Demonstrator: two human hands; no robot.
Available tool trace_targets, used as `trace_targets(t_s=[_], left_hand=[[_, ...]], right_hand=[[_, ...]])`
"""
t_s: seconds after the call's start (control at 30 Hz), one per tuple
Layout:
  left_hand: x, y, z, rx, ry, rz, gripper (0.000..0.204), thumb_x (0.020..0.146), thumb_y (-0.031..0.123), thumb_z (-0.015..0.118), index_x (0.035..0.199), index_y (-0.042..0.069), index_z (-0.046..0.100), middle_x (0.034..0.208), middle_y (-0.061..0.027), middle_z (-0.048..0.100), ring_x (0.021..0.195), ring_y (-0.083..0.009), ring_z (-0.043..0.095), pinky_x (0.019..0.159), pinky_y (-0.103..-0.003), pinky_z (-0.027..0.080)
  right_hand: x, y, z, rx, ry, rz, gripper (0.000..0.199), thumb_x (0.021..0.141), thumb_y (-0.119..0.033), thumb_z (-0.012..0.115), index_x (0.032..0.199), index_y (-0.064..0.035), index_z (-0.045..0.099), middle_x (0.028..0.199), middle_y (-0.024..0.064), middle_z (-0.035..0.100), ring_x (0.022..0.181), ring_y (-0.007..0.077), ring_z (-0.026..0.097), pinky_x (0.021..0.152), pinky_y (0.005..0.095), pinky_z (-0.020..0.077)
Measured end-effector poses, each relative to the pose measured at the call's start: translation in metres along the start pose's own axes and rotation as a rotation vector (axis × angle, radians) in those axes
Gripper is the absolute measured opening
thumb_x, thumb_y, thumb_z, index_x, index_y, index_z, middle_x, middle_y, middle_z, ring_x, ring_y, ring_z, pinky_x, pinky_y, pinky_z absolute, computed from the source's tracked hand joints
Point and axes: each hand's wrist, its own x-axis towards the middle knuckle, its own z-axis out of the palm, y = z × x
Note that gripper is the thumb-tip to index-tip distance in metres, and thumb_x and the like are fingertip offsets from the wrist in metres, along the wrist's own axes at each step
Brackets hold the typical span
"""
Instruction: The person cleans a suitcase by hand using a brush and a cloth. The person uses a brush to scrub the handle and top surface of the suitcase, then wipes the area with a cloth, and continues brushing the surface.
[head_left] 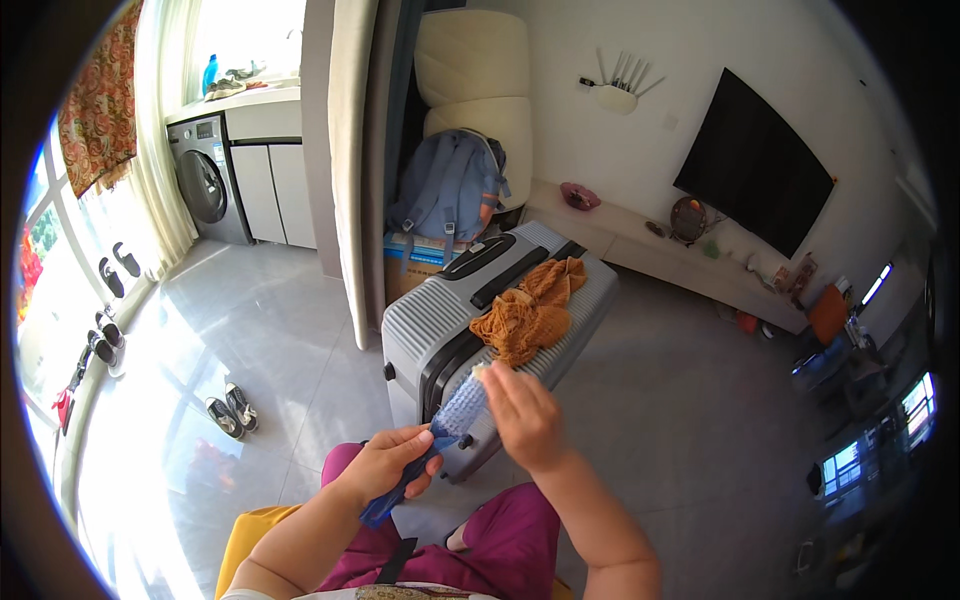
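The fingers of the left hand [395, 465] wrap the lower end of a long blue tool [462, 408]; those of the right hand [525, 418] pinch a pale bit at its far end. Held before a grey suitcase [425, 325], the tool slants from lower left to upper right, tip toward a bunched orange-brown cloth [525, 318] on top. Around spreads the grey tiled floor [690, 430], a washing machine [203, 188] at left, a television [755, 165] at right

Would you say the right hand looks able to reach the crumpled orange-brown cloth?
Probably yes: the cloth lies uncovered beyond the right hand, on the ribbed grey suitcase, though that hand is occupied at the blue brush-like tool.
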Motion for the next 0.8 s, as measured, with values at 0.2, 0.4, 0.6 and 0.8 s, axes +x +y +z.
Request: trace_targets(t_s=[0.2,0.4,0.6,0.8], left_hand=[[0.005,0.001,-0.013,-0.028,-0.015,0.016,0.031,0.103,0.029,0.043,0.107,0.002,0.057,0.08,-0.003,0.058,0.05,-0.01,0.048,0.047,-0.023,0.039],[0.032,0.021,-0.024,0.169,0.099,0.221,0.019,0.096,0.021,0.058,0.102,0.002,0.061,0.073,-0.0031,0.061,0.053,-0.009,0.053,0.047,-0.022,0.041],[0.14,0.08,-0.08,0.869,0.617,0.625,0.027,0.092,0.024,0.059,0.095,-0.002,0.054,0.08,-0.0179,0.06,0.077,-0.0294,0.059,0.071,-0.039,0.046],[0.14,0.076,-0.065,1.068,0.568,0.509,0.028,0.093,0.023,0.057,0.09,-0.002,0.044,0.089,-0.0272,0.059,0.089,-0.0457,0.056,0.075,-0.046,0.044]], right_hand=[[0.001,-0.034,-0.001,0.041,-0.069,-0.059,0.03,0.081,0.0,0.064,0.11,0.0078,0.062,0.11,0.0178,0.062,0.083,0.0271,0.064,0.07,0.0333,0.055],[0.004,-0.016,0.016,0.132,0.052,0.069,0.028,0.079,0.001,0.066,0.107,0.0043,0.065,0.106,0.0149,0.065,0.084,0.0265,0.065,0.072,0.0331,0.0554],[-0.02,0.03,0.068,0.537,0.15,0.692,0.018,0.087,0.001,0.062,0.104,0.0034,0.068,0.099,0.0118,0.07,0.08,0.0141,0.067,0.071,0.0259,0.0538],[-0.031,0.041,0.05,0.476,0.136,0.744,0.018,0.087,0.003,0.062,0.104,0.0038,0.068,0.099,0.01,0.07,0.08,0.0118,0.067,0.069,0.0231,0.0533]])
